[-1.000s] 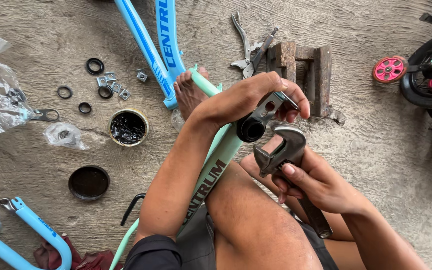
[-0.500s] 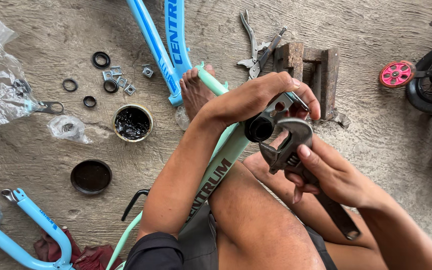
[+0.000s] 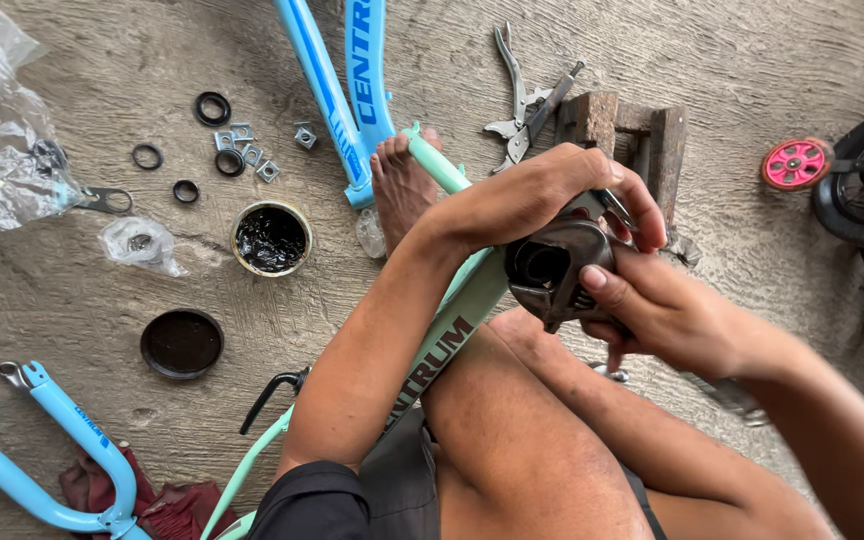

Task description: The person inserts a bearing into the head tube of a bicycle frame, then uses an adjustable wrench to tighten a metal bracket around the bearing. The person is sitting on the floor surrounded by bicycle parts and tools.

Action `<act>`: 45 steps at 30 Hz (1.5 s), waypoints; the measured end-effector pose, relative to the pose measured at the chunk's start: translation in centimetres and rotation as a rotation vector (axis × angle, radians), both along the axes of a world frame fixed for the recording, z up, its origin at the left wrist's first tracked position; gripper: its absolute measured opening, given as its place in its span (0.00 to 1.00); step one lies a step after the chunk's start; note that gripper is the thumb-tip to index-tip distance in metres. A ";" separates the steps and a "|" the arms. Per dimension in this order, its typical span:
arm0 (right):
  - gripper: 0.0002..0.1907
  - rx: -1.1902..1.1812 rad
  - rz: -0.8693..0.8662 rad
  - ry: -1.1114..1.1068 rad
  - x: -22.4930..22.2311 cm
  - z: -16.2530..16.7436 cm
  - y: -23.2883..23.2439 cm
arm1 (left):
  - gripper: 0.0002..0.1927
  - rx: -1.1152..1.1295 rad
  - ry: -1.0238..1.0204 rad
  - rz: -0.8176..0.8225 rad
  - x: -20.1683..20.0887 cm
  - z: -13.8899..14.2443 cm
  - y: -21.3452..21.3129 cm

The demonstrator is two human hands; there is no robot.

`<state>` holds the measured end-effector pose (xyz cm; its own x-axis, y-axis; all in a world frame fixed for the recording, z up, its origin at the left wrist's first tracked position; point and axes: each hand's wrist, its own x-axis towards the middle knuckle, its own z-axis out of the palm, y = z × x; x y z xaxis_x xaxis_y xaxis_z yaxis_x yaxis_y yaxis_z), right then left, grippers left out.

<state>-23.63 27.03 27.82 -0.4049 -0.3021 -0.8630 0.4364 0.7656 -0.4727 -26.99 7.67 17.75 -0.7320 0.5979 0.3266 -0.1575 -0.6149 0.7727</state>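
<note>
A mint-green metal bicycle frame point(image 3: 457, 325) is laid across the person's lap, its far end pinned under a bare foot point(image 3: 399, 185) on the rough concrete floor point(image 3: 712, 60). The frame's dark round tube end point(image 3: 540, 265) is clasped from above by the left hand point(image 3: 542, 195), whose grip is curled tightly over the frame there. A grey steel adjustable wrench point(image 3: 564, 275) is set against that tube end; its head is held by the right hand point(image 3: 667, 315), the fingers wrapped around the tool and the thumb point(image 3: 607, 285) pressed on its face.

Beyond the foot, a sky-blue bicycle frame point(image 3: 337, 90) is laid on the floor. Left of the mint frame, an open round tin of black grease point(image 3: 271, 238) is seen, with its dark lid point(image 3: 182, 343) nearer the person. Further left of the tin, black rubber rings point(image 3: 213, 108) and small square metal nuts point(image 3: 242, 133) are scattered. Beyond the left hand, steel locking pliers point(image 3: 520, 95) are rested beside a wooden block point(image 3: 622, 135). A sky-blue fork point(image 3: 47, 450) is laid far left of the lap.
</note>
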 end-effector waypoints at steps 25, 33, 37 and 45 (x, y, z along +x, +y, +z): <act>0.18 -0.366 -0.312 0.025 6.1 -1.0 2.8 | 0.28 0.013 -0.039 -0.021 0.5 -0.2 -0.4; 0.19 -0.440 -0.274 0.031 5.9 -0.2 2.1 | 0.28 0.008 -0.020 -0.015 0.4 -0.2 -0.6; 0.18 -0.448 -0.354 -0.007 6.1 -0.4 2.8 | 0.29 0.047 -0.004 -0.005 0.4 -0.4 -0.6; 0.12 -0.295 -0.310 0.120 6.6 -1.6 3.9 | 0.29 0.004 -0.004 -0.001 0.4 -0.6 -0.5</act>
